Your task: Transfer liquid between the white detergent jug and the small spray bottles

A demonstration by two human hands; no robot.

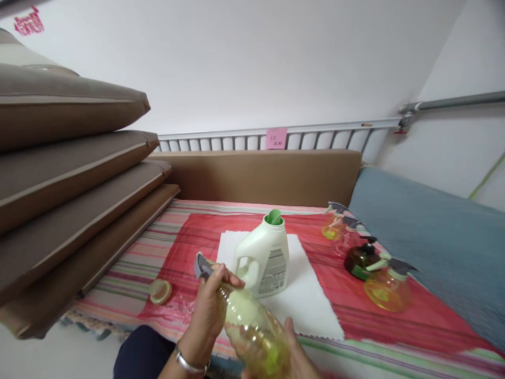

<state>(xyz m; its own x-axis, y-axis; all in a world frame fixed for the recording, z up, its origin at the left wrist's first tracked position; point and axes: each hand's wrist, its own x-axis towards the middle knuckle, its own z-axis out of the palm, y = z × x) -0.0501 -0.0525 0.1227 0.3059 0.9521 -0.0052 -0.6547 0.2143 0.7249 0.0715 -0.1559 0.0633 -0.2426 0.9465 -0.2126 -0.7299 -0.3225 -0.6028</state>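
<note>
A see-through yellow spray bottle point(252, 326) with a grey head lies tilted across both of my hands. My left hand point(213, 297), with a bangle on the wrist, is closed round its neck, just below the head. Around the lower end of the bottle, near the bottom of the view, curls my right hand point(298, 352). Some yellow liquid shows inside. Just beyond stands a pale green detergent jug point(272, 258), upright and uncapped, with a green spout in its mouth. It rests on a white cloth point(311, 295). A round cap point(160, 291) lies to the left.
At the right, several pump and spray bottles point(389, 289) stand in a row on a red sheet point(347, 321) over striped cloth. Brown cushions point(79, 184) are stacked on the left. A brown panel point(260, 176) and a railing close the back; a blue cushion point(426, 221) borders the right.
</note>
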